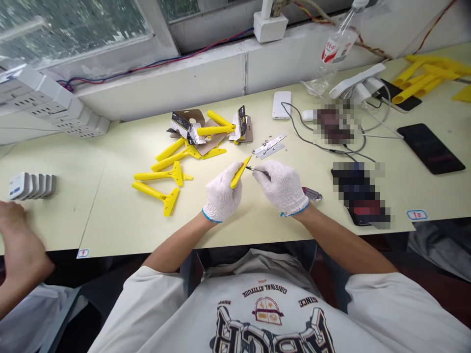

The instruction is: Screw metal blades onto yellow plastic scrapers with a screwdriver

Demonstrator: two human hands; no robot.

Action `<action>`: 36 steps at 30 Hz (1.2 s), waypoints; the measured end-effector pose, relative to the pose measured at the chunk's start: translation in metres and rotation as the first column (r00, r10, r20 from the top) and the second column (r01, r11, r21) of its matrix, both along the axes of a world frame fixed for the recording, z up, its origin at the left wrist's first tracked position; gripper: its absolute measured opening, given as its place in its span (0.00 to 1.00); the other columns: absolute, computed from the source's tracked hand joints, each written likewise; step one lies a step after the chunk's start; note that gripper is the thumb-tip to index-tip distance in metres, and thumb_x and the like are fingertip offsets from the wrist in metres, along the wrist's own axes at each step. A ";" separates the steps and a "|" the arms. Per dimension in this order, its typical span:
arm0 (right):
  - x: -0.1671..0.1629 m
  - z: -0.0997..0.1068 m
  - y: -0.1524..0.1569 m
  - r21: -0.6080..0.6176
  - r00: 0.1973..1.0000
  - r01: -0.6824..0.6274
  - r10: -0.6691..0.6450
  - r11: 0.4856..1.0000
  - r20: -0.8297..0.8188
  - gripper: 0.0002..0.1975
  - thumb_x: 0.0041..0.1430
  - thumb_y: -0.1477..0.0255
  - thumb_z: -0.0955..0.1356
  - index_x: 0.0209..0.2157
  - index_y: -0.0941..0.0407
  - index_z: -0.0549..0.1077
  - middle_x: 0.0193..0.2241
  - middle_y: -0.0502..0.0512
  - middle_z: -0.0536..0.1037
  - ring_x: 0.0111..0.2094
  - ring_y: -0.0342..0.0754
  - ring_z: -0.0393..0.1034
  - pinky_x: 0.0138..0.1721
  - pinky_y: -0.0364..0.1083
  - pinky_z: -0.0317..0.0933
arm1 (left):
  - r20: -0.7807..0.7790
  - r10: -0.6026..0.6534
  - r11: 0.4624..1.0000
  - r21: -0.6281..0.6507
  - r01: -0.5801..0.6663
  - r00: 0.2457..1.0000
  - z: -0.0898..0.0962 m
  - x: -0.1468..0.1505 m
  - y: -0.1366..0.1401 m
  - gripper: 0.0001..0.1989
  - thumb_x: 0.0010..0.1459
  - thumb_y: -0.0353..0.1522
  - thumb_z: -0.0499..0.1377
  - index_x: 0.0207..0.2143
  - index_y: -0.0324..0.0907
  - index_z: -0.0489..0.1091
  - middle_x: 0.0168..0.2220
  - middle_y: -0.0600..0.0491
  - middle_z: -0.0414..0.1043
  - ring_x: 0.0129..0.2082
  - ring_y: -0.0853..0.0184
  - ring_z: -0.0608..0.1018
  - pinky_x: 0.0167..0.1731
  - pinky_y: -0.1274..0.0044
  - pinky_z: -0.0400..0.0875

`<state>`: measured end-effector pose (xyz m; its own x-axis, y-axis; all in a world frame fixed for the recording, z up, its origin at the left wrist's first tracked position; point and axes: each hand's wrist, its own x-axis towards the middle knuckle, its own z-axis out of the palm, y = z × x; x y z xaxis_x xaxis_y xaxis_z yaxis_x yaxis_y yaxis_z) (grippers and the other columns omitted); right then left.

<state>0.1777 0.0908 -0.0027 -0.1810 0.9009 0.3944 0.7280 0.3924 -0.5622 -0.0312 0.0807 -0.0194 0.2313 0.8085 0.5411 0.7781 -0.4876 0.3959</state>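
In the head view, my left hand (pixel 222 192), in a white knitted glove, is closed around a yellow plastic scraper piece (pixel 241 172), tilted upward. My right hand (pixel 281 186), gloved likewise, pinches a thin dark tool (pixel 259 171) whose metal tip points at the yellow piece. Beyond the right wrist shows a clear and red screwdriver handle (pixel 312 193); whether it belongs to that tool I cannot tell. Several yellow scrapers (pixel 158 175) lie left of my hands. Metal blade strips (pixel 270 144) with small screws lie just beyond them.
Opened card packages (pixel 191 130) hold more yellow scrapers at the back. On the right are a white power bank (pixel 281 105), cables, phones (pixel 431 148), a bottle (pixel 336 49) and yellow tubes (pixel 423 81). Another person's arm (pixel 22 245) rests at the left, near stacked white pieces (pixel 32 186).
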 end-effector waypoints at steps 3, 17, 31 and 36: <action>0.002 -0.001 0.000 -0.015 0.999 0.010 -0.010 1.000 -0.042 0.07 0.71 0.67 0.71 0.39 0.56 0.78 0.37 0.58 0.82 0.38 0.49 0.75 0.43 0.47 0.63 | 0.001 -0.007 1.000 -0.002 0.007 1.000 0.000 0.000 -0.001 0.22 0.77 0.34 0.49 0.66 0.42 0.74 0.60 0.43 0.82 0.58 0.61 0.85 0.61 0.71 0.80; 0.002 -0.001 0.001 -0.012 1.000 0.008 -0.008 1.000 -0.012 0.10 0.71 0.66 0.70 0.37 0.56 0.78 0.35 0.58 0.82 0.38 0.50 0.74 0.43 0.48 0.63 | 0.039 -0.030 0.999 -0.018 0.031 0.999 0.002 0.001 -0.001 0.22 0.76 0.33 0.50 0.65 0.41 0.73 0.60 0.42 0.82 0.57 0.60 0.86 0.60 0.71 0.80; 0.004 -0.004 0.002 0.115 1.000 -0.026 0.028 0.993 -0.011 0.09 0.73 0.69 0.70 0.38 0.57 0.79 0.35 0.57 0.81 0.38 0.46 0.72 0.43 0.46 0.61 | 0.039 -0.032 0.999 0.001 0.032 0.999 0.000 0.000 0.000 0.22 0.76 0.33 0.51 0.66 0.41 0.73 0.60 0.42 0.82 0.57 0.59 0.86 0.60 0.71 0.80; 0.005 -0.011 0.004 0.105 0.997 -0.015 0.022 0.994 -0.068 0.08 0.71 0.68 0.72 0.36 0.56 0.77 0.35 0.57 0.81 0.37 0.47 0.73 0.41 0.47 0.63 | 0.033 -0.048 0.998 0.028 0.047 0.998 0.000 0.001 -0.001 0.22 0.76 0.32 0.51 0.66 0.41 0.73 0.59 0.43 0.82 0.57 0.60 0.86 0.59 0.72 0.80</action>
